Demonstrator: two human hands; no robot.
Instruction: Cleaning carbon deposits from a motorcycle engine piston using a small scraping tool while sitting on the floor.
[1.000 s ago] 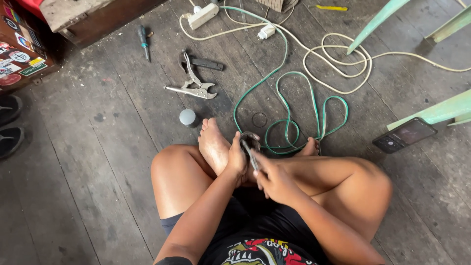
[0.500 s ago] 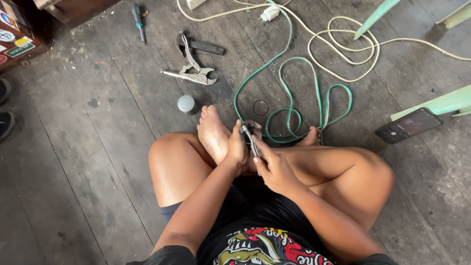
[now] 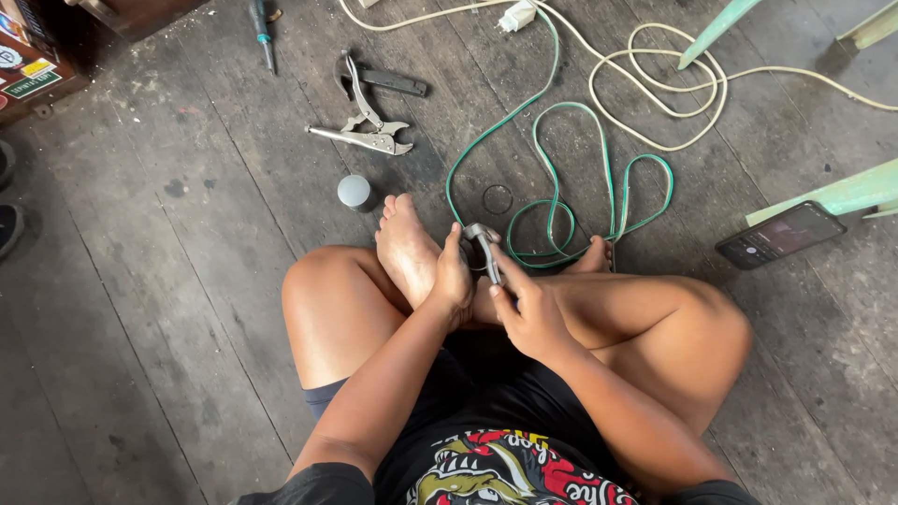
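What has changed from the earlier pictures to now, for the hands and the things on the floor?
Almost nothing. The view slid a little, so the floor things sit higher in frame. The left hand and right hand keep holding the small metal tool over the crossed legs. The green cable, locking pliers and phone lie as before.

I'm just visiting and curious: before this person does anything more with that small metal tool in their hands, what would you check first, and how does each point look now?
1. Grip on the small grey metal plier-like tool: left hand and right hand both on it. Ok.
2. What the tool's tip bites: hidden by the fingers. Cannot tell.
3. Thin green cable loops on the wooden plank floor right beside the bare feet. Not ok, it could snag.
4. Whether that cable is live: its far end runs out of view. Cannot tell.
5. Spare silver locking pliers lie close on the floor. Ok.
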